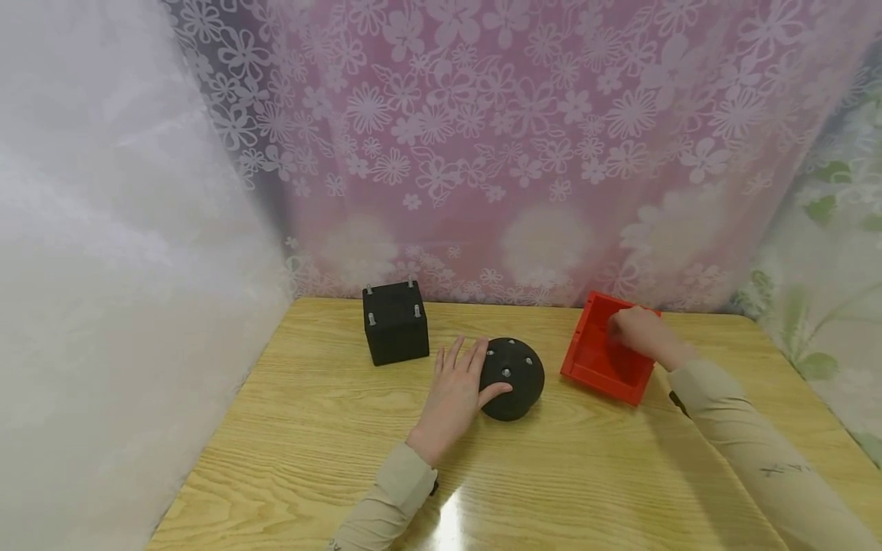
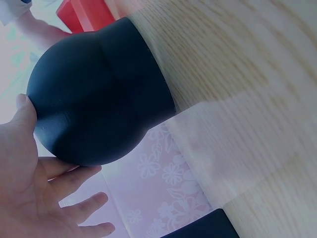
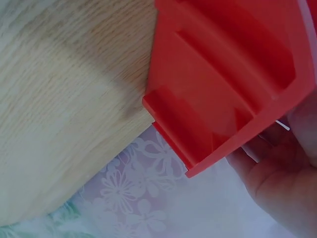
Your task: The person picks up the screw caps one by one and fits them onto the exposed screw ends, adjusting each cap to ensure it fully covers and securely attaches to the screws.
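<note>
A round black dome-topped piece [image 1: 513,390] with several metal studs in its top stands on the wooden table. My left hand [image 1: 451,386] rests against its left side, fingers straight and spread, the thumb on its front. In the left wrist view the dome [image 2: 94,99] flares over a narrower base, thumb and index finger touching it. My right hand [image 1: 641,333] reaches into a red open bin [image 1: 602,385], its fingertips hidden in the head view. In the right wrist view a thin shiny bit [image 3: 282,125] shows by the fingers behind the bin wall; I cannot tell whether they hold it.
A black cube [image 1: 398,340] with metal studs standing up at its top corners sits at the back left of the wooden table [image 1: 310,459]. A pink flowered curtain [image 1: 468,153] hangs right behind the table's back edge.
</note>
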`<state>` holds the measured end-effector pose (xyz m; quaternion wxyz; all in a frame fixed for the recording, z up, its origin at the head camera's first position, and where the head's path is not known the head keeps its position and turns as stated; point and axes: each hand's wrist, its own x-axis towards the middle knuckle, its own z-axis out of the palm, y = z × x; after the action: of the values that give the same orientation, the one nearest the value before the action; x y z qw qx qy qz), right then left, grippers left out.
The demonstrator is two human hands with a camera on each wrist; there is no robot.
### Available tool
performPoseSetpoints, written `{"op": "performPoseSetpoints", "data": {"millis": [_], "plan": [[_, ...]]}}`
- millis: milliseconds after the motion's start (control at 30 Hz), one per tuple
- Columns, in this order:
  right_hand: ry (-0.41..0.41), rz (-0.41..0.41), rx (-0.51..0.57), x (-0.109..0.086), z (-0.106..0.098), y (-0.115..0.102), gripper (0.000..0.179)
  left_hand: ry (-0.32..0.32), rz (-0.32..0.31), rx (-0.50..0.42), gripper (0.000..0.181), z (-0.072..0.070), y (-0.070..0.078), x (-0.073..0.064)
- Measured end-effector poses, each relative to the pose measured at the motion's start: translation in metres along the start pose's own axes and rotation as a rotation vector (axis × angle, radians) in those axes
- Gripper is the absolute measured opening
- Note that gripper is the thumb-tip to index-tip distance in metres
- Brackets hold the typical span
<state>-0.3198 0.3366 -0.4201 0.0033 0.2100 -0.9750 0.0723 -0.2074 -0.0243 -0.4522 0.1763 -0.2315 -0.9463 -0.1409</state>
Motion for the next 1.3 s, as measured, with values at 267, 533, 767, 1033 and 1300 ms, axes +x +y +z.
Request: {"op": "performPoseSetpoints", "data": {"millis": [267, 533, 767, 1033, 1300], "plan": [[0.025, 0.029, 0.044, -0.005, -0.006, -0.002, 0.006, -0.01, -0.005, -0.014, 0.081, -0.002, 0.001, 0.0], [0.028, 0.118, 0.157, -0.008, -0.007, -0.003, 0.015, -0.019, -0.012, -0.019, 0.081, -0.003, 0.001, -0.001], [0.07, 0.182, 0.276, -0.016, -0.011, -0.016, 0.025, -0.005, -0.002, -0.017, 0.081, -0.003, 0.001, -0.001], [0.119, 0.264, 0.485, -0.028, -0.012, -0.032, 0.037, -0.023, -0.012, -0.019, 0.081, -0.003, 0.003, -0.001], [0.208, 0.306, 0.627, -0.038, -0.017, -0.054, 0.041, -0.004, -0.005, -0.02, 0.08, -0.002, 0.002, -0.001]]}}
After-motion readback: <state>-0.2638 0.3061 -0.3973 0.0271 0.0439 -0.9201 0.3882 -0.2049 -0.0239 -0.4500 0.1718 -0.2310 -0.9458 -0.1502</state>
